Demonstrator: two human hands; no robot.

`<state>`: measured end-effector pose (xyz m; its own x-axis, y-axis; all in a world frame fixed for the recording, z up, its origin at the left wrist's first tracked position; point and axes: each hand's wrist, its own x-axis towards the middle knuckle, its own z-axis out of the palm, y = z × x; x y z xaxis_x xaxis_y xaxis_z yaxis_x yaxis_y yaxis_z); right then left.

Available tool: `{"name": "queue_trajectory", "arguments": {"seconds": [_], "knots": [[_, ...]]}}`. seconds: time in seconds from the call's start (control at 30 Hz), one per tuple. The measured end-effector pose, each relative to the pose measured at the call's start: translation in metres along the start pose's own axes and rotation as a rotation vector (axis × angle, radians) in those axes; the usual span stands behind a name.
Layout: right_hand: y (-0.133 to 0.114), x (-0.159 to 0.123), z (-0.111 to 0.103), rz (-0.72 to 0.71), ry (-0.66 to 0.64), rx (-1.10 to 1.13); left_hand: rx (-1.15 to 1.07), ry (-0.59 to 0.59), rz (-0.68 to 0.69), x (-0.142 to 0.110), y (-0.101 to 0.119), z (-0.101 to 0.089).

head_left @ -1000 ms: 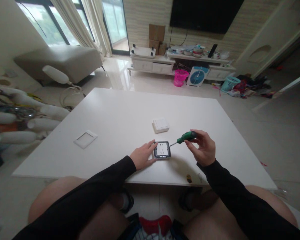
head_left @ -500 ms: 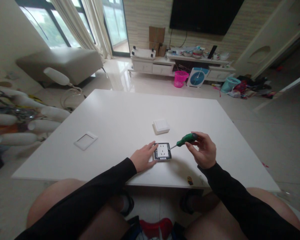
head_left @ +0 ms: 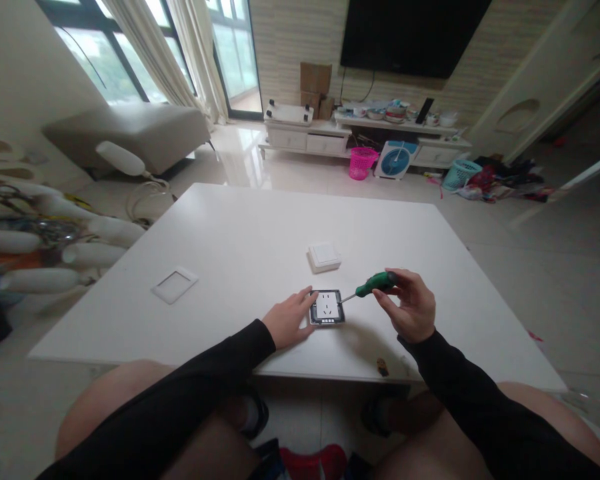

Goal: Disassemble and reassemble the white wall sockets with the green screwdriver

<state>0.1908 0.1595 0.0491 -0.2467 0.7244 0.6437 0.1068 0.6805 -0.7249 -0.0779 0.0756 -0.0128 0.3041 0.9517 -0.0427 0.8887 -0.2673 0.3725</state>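
Note:
A wall socket (head_left: pixel 327 306) with a white face and dark frame lies face up near the table's front edge. My left hand (head_left: pixel 290 318) grips its left side, fingers at the upper left corner and thumb at the lower left. Held in my right hand (head_left: pixel 411 305) is a screwdriver (head_left: pixel 375 285) with a green handle, tilted down to the left. Its tip meets the right side of the socket's frame. Behind the socket sits a white switch box (head_left: pixel 323 257). A white cover frame (head_left: pixel 175 285) lies flat to the left.
The white table (head_left: pixel 250 233) carries a small yellow-and-dark item (head_left: pixel 383 367) at its front edge. Beyond it stand a pink basket (head_left: pixel 363 164), a blue fan (head_left: pixel 396 160) and a low cabinet (head_left: pixel 287 139). White rounded objects (head_left: pixel 93 255) crowd the left side.
The camera view has shifted slightly, so everything sits a little lower. Both hands keep their hold, and the screwdriver tip stays at the socket's right side.

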Motion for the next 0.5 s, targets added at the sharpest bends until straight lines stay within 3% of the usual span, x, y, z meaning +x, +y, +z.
{"name": "queue_trajectory", "arguments": {"seconds": [0.5], "knots": [[-0.0018,-0.0004,0.0012,0.036,-0.022,0.011,0.010,-0.004,-0.007,0.0001,0.0019,-0.0019]]}}
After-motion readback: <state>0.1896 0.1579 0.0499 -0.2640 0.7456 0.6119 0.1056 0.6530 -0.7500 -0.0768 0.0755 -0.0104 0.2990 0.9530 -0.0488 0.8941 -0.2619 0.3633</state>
